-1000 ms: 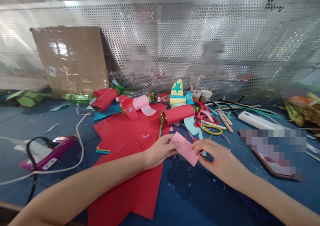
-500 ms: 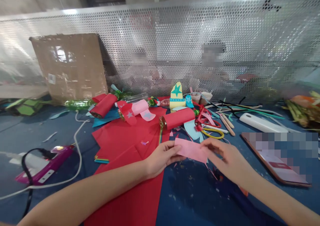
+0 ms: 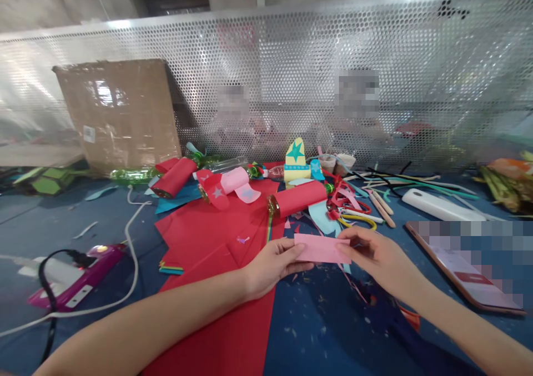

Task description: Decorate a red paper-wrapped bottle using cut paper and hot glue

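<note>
A small pink paper rectangle [image 3: 320,248] is stretched between my two hands above the dark blue table. My left hand [image 3: 278,262] pinches its left end, thumb on top and fingers beneath. At the right end, my right hand [image 3: 370,254] grips the paper between thumb and fingers. Just beyond lies a bottle wrapped in red paper [image 3: 297,198], with a green neck. Red paper sheets [image 3: 208,226] spread under my left forearm. Yellow-handled scissors [image 3: 360,220] rest beyond my right hand, partly covered by ribbon and paper scraps.
A phone [image 3: 466,270] lies to the right, near a white glue gun-like device [image 3: 441,205]. A purple power strip [image 3: 79,279] with cables sits left. Several decorated bottles, including a pink-wrapped one [image 3: 235,180], line the back before a cardboard sheet [image 3: 120,118] and perforated metal screen [image 3: 300,48].
The pink paper has turned from slanting down rightward to nearly level. My right hand has shifted its hold, its thumb now over the paper's right end.
</note>
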A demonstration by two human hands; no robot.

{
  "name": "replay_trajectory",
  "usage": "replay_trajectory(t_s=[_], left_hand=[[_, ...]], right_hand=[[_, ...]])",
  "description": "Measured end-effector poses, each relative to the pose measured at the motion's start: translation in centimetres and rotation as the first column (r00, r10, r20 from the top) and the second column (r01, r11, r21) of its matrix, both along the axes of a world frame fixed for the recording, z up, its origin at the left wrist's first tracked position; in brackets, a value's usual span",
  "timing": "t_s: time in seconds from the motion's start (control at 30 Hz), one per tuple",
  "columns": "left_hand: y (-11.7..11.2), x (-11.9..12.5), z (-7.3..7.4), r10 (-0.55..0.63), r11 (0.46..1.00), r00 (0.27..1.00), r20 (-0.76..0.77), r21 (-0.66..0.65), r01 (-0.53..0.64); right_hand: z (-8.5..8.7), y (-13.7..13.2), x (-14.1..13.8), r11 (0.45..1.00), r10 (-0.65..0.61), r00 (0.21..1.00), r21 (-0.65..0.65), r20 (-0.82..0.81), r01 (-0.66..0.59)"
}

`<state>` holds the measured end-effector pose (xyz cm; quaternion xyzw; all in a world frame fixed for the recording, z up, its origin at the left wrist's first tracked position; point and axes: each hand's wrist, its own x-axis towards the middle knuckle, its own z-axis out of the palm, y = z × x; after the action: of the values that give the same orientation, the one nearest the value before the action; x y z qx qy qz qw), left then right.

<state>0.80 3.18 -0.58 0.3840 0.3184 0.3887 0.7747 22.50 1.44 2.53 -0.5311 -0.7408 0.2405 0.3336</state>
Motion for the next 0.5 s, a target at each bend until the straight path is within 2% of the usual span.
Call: replay_trajectory(t_s=[0.23, 0.5], left_hand=[[0.15, 0.14, -0.19, -0.003, 1.000, 1.000, -0.022, 0.022, 0.004], [-0.08, 0.12, 0.37, -0.006, 1.000, 0.999, -0.041, 0.027, 0.007]], right_hand=[[-0.42, -0.01, -0.14, 0.993, 0.063, 0.996, -0.093, -0.061, -0.068], [-0.62, 0.43, 0.12, 0.984, 0.003, 0.994, -0.174, -0.110, -0.022]])
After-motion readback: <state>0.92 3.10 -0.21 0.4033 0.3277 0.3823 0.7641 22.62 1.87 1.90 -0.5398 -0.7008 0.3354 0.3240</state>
